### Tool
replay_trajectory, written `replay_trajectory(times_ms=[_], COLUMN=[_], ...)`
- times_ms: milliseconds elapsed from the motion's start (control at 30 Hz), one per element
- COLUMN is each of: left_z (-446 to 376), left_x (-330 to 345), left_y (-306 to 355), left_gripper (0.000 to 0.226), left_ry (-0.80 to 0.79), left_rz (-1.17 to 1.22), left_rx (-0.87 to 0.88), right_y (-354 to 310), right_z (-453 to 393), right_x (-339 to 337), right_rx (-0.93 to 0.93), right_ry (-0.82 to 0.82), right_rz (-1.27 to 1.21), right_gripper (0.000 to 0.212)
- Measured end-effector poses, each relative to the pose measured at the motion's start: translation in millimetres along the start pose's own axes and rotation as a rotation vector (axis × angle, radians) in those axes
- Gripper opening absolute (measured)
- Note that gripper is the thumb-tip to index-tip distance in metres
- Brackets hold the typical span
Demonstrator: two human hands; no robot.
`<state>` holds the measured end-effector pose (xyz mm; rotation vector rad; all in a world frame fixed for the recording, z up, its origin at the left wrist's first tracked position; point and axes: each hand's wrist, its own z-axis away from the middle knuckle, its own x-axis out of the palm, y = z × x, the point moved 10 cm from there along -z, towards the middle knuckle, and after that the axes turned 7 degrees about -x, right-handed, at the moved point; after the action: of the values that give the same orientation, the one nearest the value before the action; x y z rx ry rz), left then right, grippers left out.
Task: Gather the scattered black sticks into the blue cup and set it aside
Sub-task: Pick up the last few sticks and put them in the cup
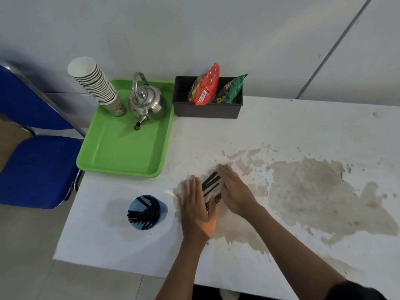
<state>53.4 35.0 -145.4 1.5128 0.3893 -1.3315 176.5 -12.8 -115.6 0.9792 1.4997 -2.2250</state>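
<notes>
A blue chair (36,167) stands at nine o'clock beside a white, brown-stained table (303,131) against a pale wall. The blue cup (148,212), holding black sticks, stands at seven o'clock. Loose black sticks (211,186) lie at centre between the left hand (198,207) and right hand (234,191), both flat with straight fingers, grasping nothing.

Both forearms reaching forward from the lower edge, left hand (198,210) lying flat with fingers straight and together, right hand (234,191) angling inward, fingers extended, palms facing each other, hands sitting close together
</notes>
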Motion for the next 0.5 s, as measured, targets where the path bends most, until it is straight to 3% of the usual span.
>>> replay_trajectory(times_ms=[133,300,500], left_z=[-9,-12,-11], left_x=[8,-6,2], left_y=[17,11,8], left_gripper=[0.071,0.058,0.057], left_ry=[-0.065,0.061,0.041], left_rz=[0.149,0.294,0.263], left_rx=[0.099,0.033,0.051], right_y=[0,12,7], right_z=[5,7,10], right_x=[18,-5,9], right_rx=[0.03,0.094,0.041], right_ry=[-0.03,0.203,0.121], right_rz=[-0.162,-0.312,-0.333], right_gripper=[0.054,0.051,0.05])
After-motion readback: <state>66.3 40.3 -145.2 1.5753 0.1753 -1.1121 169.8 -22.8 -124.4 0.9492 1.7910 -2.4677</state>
